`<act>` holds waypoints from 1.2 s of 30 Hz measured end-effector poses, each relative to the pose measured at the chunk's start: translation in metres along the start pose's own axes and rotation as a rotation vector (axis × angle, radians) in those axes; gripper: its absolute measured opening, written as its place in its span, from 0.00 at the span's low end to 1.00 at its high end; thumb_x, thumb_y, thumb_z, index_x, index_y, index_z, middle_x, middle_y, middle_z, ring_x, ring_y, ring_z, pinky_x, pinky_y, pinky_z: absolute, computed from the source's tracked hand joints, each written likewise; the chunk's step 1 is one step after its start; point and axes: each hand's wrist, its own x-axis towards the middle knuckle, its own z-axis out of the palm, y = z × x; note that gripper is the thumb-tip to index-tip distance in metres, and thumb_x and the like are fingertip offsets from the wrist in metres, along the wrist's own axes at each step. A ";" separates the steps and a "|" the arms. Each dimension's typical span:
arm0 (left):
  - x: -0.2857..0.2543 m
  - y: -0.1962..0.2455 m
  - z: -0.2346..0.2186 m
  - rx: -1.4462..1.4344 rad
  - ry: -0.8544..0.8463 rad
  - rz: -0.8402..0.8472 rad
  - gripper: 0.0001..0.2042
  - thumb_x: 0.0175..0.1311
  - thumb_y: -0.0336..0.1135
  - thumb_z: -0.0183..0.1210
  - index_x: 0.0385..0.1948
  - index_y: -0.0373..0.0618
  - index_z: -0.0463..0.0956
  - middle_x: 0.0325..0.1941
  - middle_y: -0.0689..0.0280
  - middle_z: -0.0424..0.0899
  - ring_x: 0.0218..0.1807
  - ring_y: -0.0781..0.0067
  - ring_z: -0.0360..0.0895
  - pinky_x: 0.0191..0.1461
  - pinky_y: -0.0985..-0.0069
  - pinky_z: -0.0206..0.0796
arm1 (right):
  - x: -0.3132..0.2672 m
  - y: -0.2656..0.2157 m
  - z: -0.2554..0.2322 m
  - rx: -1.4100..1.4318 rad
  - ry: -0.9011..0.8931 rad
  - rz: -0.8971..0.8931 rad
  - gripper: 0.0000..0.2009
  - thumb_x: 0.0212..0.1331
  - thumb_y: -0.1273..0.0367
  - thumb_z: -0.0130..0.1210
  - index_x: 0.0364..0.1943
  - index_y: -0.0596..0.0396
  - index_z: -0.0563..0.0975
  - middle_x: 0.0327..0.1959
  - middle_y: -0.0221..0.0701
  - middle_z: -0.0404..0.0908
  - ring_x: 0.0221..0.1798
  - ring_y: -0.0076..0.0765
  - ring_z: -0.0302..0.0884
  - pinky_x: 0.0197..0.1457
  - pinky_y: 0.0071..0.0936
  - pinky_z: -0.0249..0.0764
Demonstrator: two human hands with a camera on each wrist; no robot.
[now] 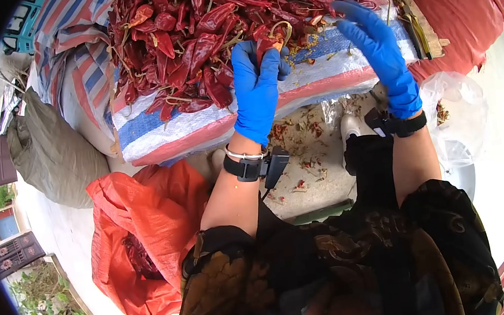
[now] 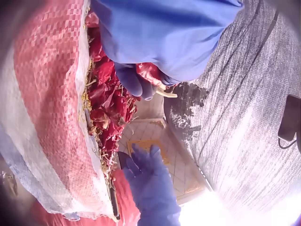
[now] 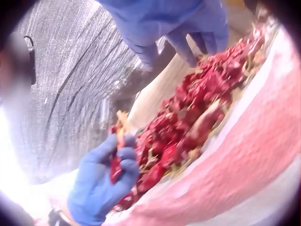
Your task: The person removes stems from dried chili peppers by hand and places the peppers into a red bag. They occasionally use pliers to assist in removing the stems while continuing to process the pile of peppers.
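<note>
Across the striped sheet (image 1: 329, 72) spreads a broad heap of dried red peppers (image 1: 189, 58), many with their pale stems attached, so the work looks well short of finished. Off to the right bulges a closed red sack (image 1: 457, 6), whose contents cannot be seen. Nearer, to the left of the person's legs, an open orange-red sack (image 1: 144, 202) slumps on the ground with some dark red peppers (image 1: 141, 256) inside; far fewer show there than on the sheet, though its folds hide how full it is. Both hands wear blue gloves. The right hand (image 1: 377, 47) is held above the sheet's right part, its fingers extended and apart, with nothing in its grip. The left hand (image 1: 255, 97) is at the heap's near edge, thumb and fingers pinching one pepper (image 1: 265, 39). That pepper has its curved stem (image 1: 290, 29) on, so this piece seems unfinished too. Smallest of all are the yellowish crumbs (image 1: 307, 43) on the sheet between the hands and the scraps (image 1: 303, 186) littering the floor below, which suggest a fair number of peppers are already done; how many, the views cannot tell.
</note>
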 end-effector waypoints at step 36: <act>-0.008 -0.009 0.009 0.800 -0.121 0.448 0.27 0.55 0.42 0.59 0.53 0.40 0.59 0.33 0.63 0.77 0.31 0.66 0.76 0.39 0.75 0.68 | -0.021 -0.005 0.056 0.188 0.071 0.077 0.06 0.51 0.71 0.57 0.30 0.58 0.77 0.25 0.25 0.76 0.26 0.18 0.69 0.29 0.18 0.66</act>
